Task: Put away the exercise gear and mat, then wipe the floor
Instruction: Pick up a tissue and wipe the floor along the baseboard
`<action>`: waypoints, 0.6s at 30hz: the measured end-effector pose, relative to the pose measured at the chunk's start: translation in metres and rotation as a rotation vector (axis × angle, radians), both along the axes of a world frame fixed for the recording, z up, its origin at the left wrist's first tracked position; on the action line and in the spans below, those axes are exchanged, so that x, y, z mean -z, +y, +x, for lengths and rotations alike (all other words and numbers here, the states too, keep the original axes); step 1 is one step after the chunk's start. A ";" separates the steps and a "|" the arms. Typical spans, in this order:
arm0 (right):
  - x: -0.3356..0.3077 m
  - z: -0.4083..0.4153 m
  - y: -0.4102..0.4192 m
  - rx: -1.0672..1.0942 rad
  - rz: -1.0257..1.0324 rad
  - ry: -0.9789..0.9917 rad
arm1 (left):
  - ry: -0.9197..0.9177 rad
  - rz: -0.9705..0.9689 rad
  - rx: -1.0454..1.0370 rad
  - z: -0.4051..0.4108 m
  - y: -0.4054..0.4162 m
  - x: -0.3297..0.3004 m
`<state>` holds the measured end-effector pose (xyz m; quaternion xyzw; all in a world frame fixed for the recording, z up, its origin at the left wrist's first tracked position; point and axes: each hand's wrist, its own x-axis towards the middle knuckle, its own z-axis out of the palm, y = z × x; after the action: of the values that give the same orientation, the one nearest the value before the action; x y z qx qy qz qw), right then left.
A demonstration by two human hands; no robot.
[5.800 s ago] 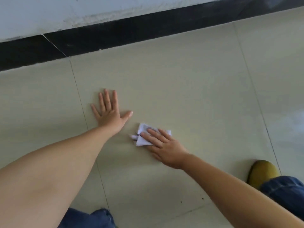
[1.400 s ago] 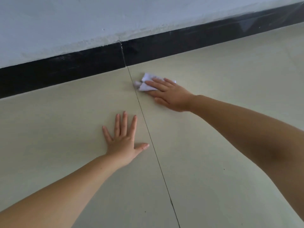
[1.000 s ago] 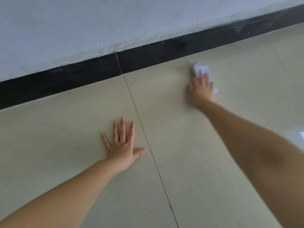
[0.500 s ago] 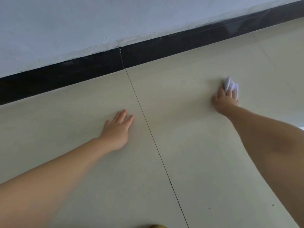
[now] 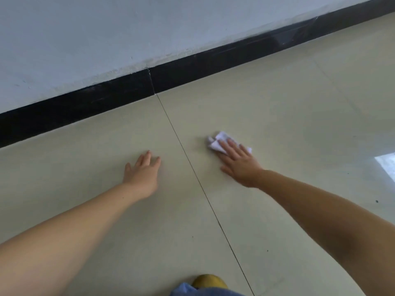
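**Wiping the tile by the wall, one pass at a time**

I am pressing the white cloth (image 5: 222, 142) flat against the floor (image 5: 288, 116) with my right hand (image 5: 239, 163), fingers straight and spread over it, not curled around it, so nothing is pinched; the cloth is simply trapped between palm and tile. It is lying just right of the dark grout line (image 5: 192, 167), well short of the black skirting board (image 5: 74, 110). My left hand (image 5: 143, 174) is resting on the neighbouring tile, fingers relaxed and holding nothing, taking my weight as I am leaning forward.

No exercise gear or mat is showing anywhere in view, so I am judging that part done and the wiping to be the step in hand.

To do it well, I am keeping the palm low and the pressure even, so the crumpled cloth is not sliding out from under the fingertips. I am planning overlapping strokes that run along the tile, carrying dirt toward me and away from the wall. A few dark specks (image 5: 376, 201) are sitting on the tile to my right, and I am treating those as the next target. The risk I am watching is the cloth bunching further and leaving bare fingers rubbing the floor.
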<state>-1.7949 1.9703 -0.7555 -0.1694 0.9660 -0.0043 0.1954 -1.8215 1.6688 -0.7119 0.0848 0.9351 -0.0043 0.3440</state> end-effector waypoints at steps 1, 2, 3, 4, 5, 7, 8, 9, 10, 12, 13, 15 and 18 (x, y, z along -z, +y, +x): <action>-0.005 -0.008 0.029 0.223 0.016 -0.013 | 0.003 0.013 -0.015 0.000 0.003 0.001; -0.010 -0.013 0.052 0.433 0.030 -0.062 | 0.001 0.026 -0.027 0.000 0.006 0.002; -0.016 -0.017 0.067 0.607 0.029 -0.119 | -0.006 0.034 -0.033 0.001 0.009 0.003; -0.020 -0.020 0.072 0.726 0.029 -0.158 | -0.016 0.034 -0.033 0.002 0.011 0.005; -0.021 -0.021 0.065 0.796 0.034 -0.164 | -0.023 0.029 -0.029 0.003 0.013 0.006; -0.016 -0.016 0.027 0.783 0.028 -0.111 | -0.021 0.020 -0.027 0.005 0.013 0.008; -0.011 -0.007 -0.001 0.703 0.003 -0.074 | -0.016 0.021 -0.030 0.005 0.012 0.009; -0.006 0.007 -0.031 0.588 -0.032 -0.034 | -0.014 0.026 -0.035 0.005 0.012 0.010; -0.002 0.024 -0.061 0.463 -0.065 0.007 | -0.013 0.034 -0.040 0.005 0.011 0.010; 0.002 0.071 -0.121 0.265 -0.110 0.078 | -0.016 0.038 -0.045 0.005 0.011 0.009; 0.003 0.096 -0.145 0.189 -0.140 0.061 | -0.020 0.034 -0.043 0.005 0.010 0.009; 0.002 0.133 -0.169 0.006 -0.164 -0.017 | -0.030 0.029 -0.031 0.004 0.009 0.009; 0.009 0.124 -0.126 -0.244 -0.126 -0.015 | -0.044 0.030 -0.021 0.002 0.007 0.008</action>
<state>-1.6707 1.8439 -0.7644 -0.2973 0.9345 -0.0423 0.1909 -1.8193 1.6758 -0.7199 0.0803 0.9280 0.0152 0.3634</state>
